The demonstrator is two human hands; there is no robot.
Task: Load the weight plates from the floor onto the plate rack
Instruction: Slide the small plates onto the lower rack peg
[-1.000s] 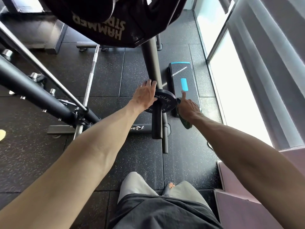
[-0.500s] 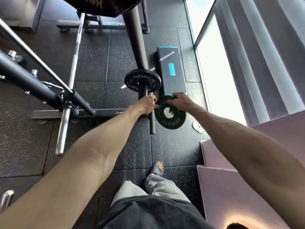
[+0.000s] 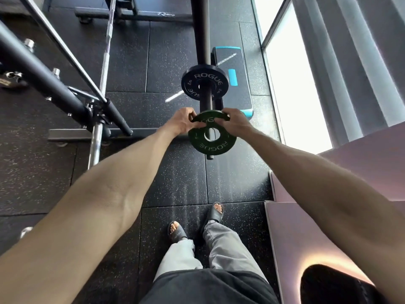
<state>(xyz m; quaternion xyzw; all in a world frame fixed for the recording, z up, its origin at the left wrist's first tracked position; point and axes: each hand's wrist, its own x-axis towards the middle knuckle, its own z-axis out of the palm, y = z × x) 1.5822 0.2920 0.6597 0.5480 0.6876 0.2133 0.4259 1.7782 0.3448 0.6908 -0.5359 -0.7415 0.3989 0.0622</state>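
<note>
Head view, left hand (image 3: 183, 122) and right hand (image 3: 235, 123) both gripping green plate (image 3: 211, 148) by its upper rim, over rack peg (image 3: 206, 102), black plate (image 3: 205, 84) already threaded on that peg.

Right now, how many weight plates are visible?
2. A black plate sits on the rack peg; a green plate, gripped by the left hand and right hand, is at the peg's near end. Others may hide behind the arms.

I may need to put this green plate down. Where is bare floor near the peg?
Bare floor lies between the tip of the peg and your sandals, bordered right by the pink blocks. Another patch lies between the barbell and the upright post. Crowded: around the held green plate, with the step platform and black plate close.
</note>
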